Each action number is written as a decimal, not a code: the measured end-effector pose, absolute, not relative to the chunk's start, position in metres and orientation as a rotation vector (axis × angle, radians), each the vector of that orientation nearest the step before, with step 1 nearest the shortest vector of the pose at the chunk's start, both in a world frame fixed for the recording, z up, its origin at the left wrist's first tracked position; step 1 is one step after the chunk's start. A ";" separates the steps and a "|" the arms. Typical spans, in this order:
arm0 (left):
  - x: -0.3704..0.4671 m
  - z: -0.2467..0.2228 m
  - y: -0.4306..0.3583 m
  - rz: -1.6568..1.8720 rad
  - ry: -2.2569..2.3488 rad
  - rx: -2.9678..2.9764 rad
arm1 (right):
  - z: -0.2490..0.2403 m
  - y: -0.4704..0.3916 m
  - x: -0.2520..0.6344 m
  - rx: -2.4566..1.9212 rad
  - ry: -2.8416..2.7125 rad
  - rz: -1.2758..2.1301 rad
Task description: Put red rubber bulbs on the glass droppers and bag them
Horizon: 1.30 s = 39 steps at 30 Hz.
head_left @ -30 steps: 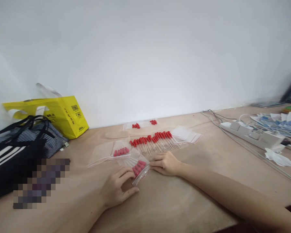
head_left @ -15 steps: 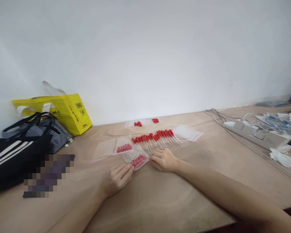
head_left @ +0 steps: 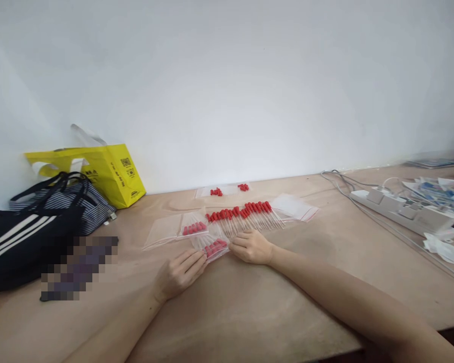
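Note:
A small clear zip bag (head_left: pixel 215 248) with several red-tipped sticks inside lies on the table between my hands. My left hand (head_left: pixel 182 272) pinches its near left corner, fingers together. At the right end of the opening edge, my right hand (head_left: pixel 252 247) pinches the same bag, its fingertips partly hidden. Just beyond is a loose row of thin pale sticks with red tips (head_left: pixel 238 214). To the left sits another zip bag (head_left: pixel 194 228) holding red-tipped sticks, beside a flat clear bag (head_left: pixel 161 232).
More flat clear bags (head_left: pixel 293 206) lie right of the row. Red pieces rest on a clear bag (head_left: pixel 229 190) by the wall. A yellow bag (head_left: pixel 124 174) and black bag (head_left: pixel 30 242) stand left. A power strip (head_left: pixel 397 209) with cables is at right.
Both hands keep hold of the zip bag. My right hand has shifted slightly left and the bag's near edge appears a little higher; the whole view has also moved slightly.

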<state>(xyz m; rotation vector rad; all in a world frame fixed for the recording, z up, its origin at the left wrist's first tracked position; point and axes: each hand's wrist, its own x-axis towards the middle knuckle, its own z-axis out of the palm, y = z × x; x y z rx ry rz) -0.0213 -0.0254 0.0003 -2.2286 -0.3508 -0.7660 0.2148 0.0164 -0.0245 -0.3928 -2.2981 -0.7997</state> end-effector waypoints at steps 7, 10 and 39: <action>-0.024 0.002 -0.024 -0.819 -0.305 -2.223 | -0.025 0.015 0.214 -0.344 -2.299 -0.823; -0.017 0.005 -0.026 -0.873 -0.339 -2.251 | -0.025 0.013 0.212 -0.370 -2.267 -0.813; -0.006 0.001 -0.021 -0.835 -0.413 -2.225 | -0.024 0.004 0.187 -0.460 -2.162 -0.742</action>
